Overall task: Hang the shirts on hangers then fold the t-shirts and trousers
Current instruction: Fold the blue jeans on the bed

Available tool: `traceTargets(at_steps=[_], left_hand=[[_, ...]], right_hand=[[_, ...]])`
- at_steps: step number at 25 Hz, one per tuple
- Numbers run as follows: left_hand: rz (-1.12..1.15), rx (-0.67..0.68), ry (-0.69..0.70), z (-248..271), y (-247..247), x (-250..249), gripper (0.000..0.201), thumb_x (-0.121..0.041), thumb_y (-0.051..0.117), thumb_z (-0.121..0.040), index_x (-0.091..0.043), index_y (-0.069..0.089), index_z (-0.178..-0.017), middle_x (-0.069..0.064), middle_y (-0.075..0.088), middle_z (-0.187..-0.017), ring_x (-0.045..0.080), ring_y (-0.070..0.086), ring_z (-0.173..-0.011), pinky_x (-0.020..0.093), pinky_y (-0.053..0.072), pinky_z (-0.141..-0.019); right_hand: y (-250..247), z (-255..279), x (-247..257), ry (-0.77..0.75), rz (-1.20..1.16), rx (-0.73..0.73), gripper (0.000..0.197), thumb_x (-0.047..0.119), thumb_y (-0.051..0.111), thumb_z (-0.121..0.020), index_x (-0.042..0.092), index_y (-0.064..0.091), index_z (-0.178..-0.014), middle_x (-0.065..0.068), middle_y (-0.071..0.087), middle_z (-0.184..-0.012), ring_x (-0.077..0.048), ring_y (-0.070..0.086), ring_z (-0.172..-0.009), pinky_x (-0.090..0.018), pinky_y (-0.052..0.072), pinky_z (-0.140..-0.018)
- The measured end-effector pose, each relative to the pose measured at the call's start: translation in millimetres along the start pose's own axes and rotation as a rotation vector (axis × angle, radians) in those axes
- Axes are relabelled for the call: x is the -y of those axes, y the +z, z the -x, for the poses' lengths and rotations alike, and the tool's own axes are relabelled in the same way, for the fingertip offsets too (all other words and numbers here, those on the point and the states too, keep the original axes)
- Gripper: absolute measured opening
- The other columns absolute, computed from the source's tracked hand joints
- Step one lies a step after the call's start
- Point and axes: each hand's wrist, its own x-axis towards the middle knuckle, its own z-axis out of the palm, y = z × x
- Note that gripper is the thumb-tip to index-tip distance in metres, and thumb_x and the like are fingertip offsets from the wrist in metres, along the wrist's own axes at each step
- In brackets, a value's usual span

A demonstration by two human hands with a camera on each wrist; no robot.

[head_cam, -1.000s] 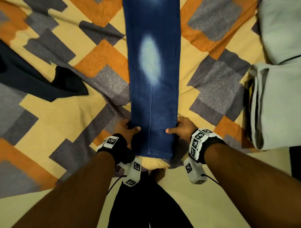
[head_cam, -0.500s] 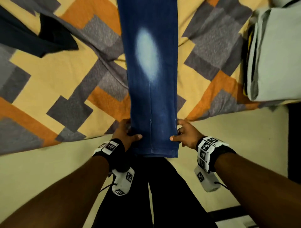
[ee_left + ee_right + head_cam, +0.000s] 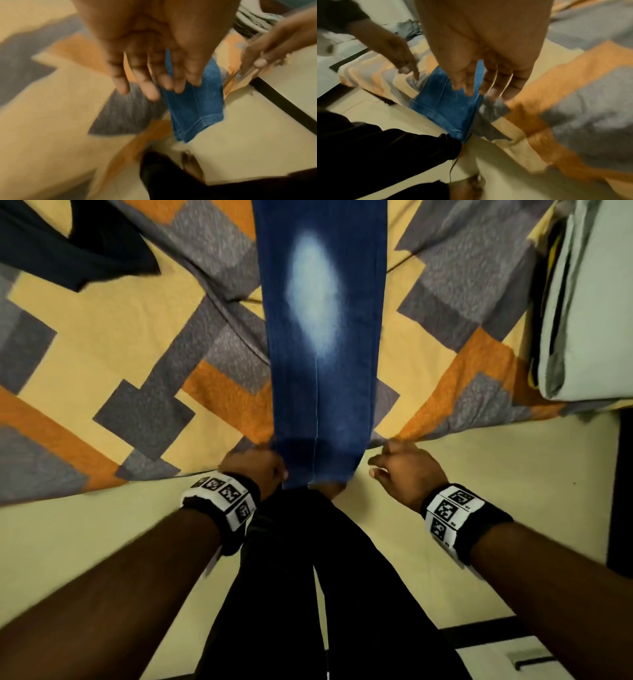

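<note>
I stand at the edge of a bed whose bedspread (image 3: 113,337) is patterned in yellow, orange and grey blocks and hangs down toward a pale tiled floor (image 3: 513,491). A dark garment (image 3: 78,244) lies at the far left of the bed, and a stack of folded pale clothes (image 3: 589,302) sits at the far right edge. No containers show.

The blue jeans (image 3: 322,337) lie lengthwise down the middle of the bed, legs together, a faded patch at the knee, with the hem drooping over the bed's edge in front of my black trousers (image 3: 308,594).

My left hand (image 3: 255,470) sits at the left side of the hem; in the left wrist view its fingers (image 3: 147,86) are extended, some touching the denim, not closed around it. My right hand (image 3: 404,470) is just beside the right edge, clear of the cloth, fingers loosely spread.

A second ago both hands pinched the hem; now that hold is gone, and the hem lies further over the edge.
</note>
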Motion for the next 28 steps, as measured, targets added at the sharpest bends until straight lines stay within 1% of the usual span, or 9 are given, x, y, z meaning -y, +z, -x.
traceTargets(at_steps=[2,4,6,11,14,16,20,24,28], left_hand=[[-0.074,-0.404,0.068,-39.5,-16.9,-13.8,0.050,-0.032,0.047,-0.093,-0.025,0.041,-0.141,0.010,0.037,-0.146,0.033,0.033,-0.134,0.045,0.031,-0.108],[-0.066,-0.531,0.113,-77.0,-21.9,-28.8,0.066,-0.037,0.041,-0.093,-0.024,0.013,-0.152,0.007,0.011,-0.159,0.030,0.007,-0.146,0.052,0.012,-0.115],[-0.138,-0.535,0.048,-102.5,0.8,-15.3,0.072,-0.052,0.031,-0.095,-0.028,-0.009,-0.150,-0.005,-0.010,-0.159,0.023,-0.007,-0.146,0.058,-0.002,-0.114],[-0.137,-0.608,-0.099,-72.7,11.8,19.9,0.089,-0.081,0.022,-0.081,-0.034,-0.015,-0.148,-0.008,-0.030,-0.151,0.032,-0.014,-0.144,0.061,-0.023,-0.103],[-0.257,-0.600,0.206,-82.2,33.1,-15.2,0.106,-0.077,0.045,-0.075,-0.025,-0.008,-0.151,-0.001,-0.002,-0.159,0.028,0.000,-0.145,0.061,-0.012,-0.108],[-0.297,-0.517,0.200,-79.5,54.4,-3.4,0.112,-0.070,0.057,-0.072,-0.029,-0.012,-0.150,-0.001,0.004,-0.158,0.026,0.001,-0.145,0.063,-0.002,-0.109],[-0.158,-0.379,-0.091,-31.9,73.2,32.4,0.101,-0.037,0.060,-0.083,-0.045,-0.020,-0.144,0.002,-0.030,-0.154,0.032,-0.014,-0.144,0.060,-0.008,-0.109],[0.307,-0.495,-0.247,-18.1,57.4,-2.7,0.090,-0.031,0.063,-0.079,-0.035,0.008,-0.150,0.010,0.028,-0.148,0.036,0.028,-0.133,0.052,0.024,-0.107],[0.623,-0.536,-0.291,-35.6,36.5,-7.0,0.094,-0.021,0.066,-0.080,-0.030,0.004,-0.149,0.010,0.054,-0.130,0.037,0.042,-0.121,0.046,0.030,-0.104]], right_hand=[[-10.5,-38.6,12.1,-0.102,0.054,-0.355,0.034,0.029,0.053,-0.089,0.017,0.062,-0.120,-0.011,0.053,-0.127,-0.036,0.052,-0.115,-0.046,0.044,-0.094],[-10.3,-85.1,30.9,-0.160,0.088,-0.513,0.048,0.033,0.046,-0.089,0.015,0.053,-0.133,-0.010,0.046,-0.143,-0.033,0.040,-0.133,-0.053,0.032,-0.108],[11.5,-110.1,22.6,-0.129,0.225,-0.487,0.063,0.050,0.040,-0.091,0.020,0.036,-0.146,-0.003,0.031,-0.155,-0.026,0.026,-0.143,-0.059,0.017,-0.113],[31.5,-59.9,-47.4,0.234,0.176,-0.507,0.091,0.078,0.024,-0.084,0.024,0.002,-0.154,-0.005,0.006,-0.162,-0.031,0.006,-0.148,-0.066,-0.003,-0.108],[43.9,-67.4,-9.8,-0.021,0.217,-0.553,0.091,0.062,0.051,-0.083,0.017,0.015,-0.153,-0.007,0.016,-0.160,-0.032,0.016,-0.146,-0.064,0.001,-0.109],[62.9,-64.6,1.5,-0.146,0.285,-0.492,0.097,0.050,0.068,-0.075,0.021,0.017,-0.153,-0.002,0.018,-0.160,-0.029,0.019,-0.146,-0.067,0.007,-0.109],[80.8,-17.4,-20.2,0.209,0.109,-0.357,0.091,0.049,0.062,-0.082,0.024,0.011,-0.153,-0.008,0.012,-0.160,-0.032,0.013,-0.145,-0.068,0.011,-0.107],[68.3,-14.4,9.8,0.253,-0.590,-0.484,0.065,0.043,0.061,-0.087,0.016,0.040,-0.142,-0.008,0.045,-0.136,-0.026,0.047,-0.122,-0.044,0.044,-0.098],[45.9,-46.5,38.5,0.504,-1.080,-0.528,0.053,0.022,0.080,-0.075,0.013,0.052,-0.119,-0.001,0.047,-0.112,-0.014,0.052,-0.094,-0.020,0.045,-0.082]])
